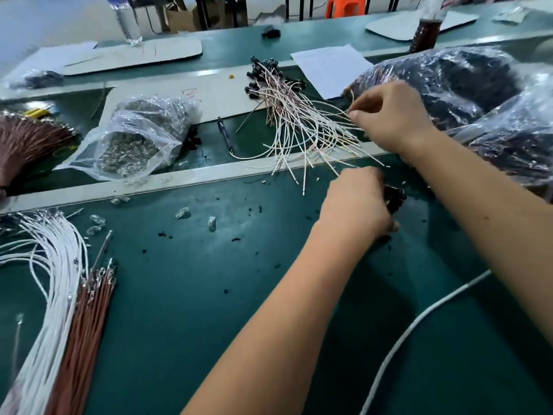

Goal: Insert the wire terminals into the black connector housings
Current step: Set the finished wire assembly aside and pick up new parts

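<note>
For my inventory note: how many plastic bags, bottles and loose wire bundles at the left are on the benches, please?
Clear bags of small parts: 1
Large bags of dark parts: 2
Bottles: 2
White wire bundle: 1
Brown wire bundles: 2
Total: 8

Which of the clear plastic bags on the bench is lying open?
The small clear bag of silvery metal parts at centre left; its mouth gapes toward the near side. The big bags of dark parts at right show no open mouth.
</note>
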